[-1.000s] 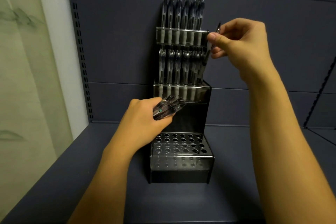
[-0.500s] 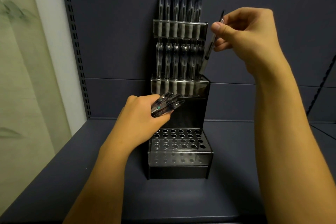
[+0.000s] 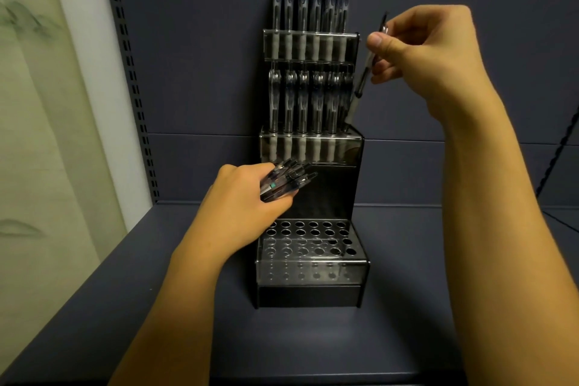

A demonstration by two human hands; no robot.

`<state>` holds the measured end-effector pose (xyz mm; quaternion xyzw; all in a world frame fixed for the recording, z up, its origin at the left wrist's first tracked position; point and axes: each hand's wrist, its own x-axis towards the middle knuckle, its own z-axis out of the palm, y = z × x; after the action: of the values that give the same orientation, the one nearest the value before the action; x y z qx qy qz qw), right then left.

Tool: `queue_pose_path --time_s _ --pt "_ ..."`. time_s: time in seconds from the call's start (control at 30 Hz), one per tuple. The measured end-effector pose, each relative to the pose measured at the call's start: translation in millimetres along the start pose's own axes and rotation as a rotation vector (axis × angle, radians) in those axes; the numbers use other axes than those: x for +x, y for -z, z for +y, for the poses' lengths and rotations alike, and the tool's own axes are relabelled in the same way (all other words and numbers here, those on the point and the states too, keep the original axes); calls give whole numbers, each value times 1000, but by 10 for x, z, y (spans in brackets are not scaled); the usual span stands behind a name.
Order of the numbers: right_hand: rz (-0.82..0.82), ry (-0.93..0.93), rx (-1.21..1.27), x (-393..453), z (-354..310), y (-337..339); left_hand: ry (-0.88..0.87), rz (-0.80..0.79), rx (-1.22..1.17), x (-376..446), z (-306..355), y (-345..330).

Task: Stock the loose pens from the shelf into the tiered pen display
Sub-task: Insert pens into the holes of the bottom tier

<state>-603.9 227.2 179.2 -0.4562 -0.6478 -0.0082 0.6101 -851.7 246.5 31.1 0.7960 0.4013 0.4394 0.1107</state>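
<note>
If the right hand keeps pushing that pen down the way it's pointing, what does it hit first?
Most likely the middle tier of the pen display: the pen in the right hand slants down-left, its tip at the tier's rightmost slot. Depth is uncertain.

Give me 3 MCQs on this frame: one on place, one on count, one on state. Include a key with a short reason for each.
1. Where is the lower end of the pen in the right hand?
A. At the middle tier's right end
B. In the bottom tier
C. Flat on the shelf

2. How many tiers of the pen display have pens standing in them?
A. One
B. Two
C. Three

3. What is the left hand doing?
A. Resting open on the shelf
B. Gripping a bundle of pens
C. Pushing the display

Key: 1 A, the pen's tip meets the middle tier at its right end. 2 B, top and middle tiers have pens; the bottom tier shows only empty holes. 3 B, the fingers close round the bundle of pens.
</note>
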Motion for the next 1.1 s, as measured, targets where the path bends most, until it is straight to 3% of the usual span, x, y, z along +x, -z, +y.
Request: queue_pose_path --time_s 0.5,1.1 --pt "-32 -6 -61 43 -45 48 9 -10 10 -8 10 -7" --pt "-319 -180 -75 -21 -6 -69 33 -14 25 -15 -19 -7"
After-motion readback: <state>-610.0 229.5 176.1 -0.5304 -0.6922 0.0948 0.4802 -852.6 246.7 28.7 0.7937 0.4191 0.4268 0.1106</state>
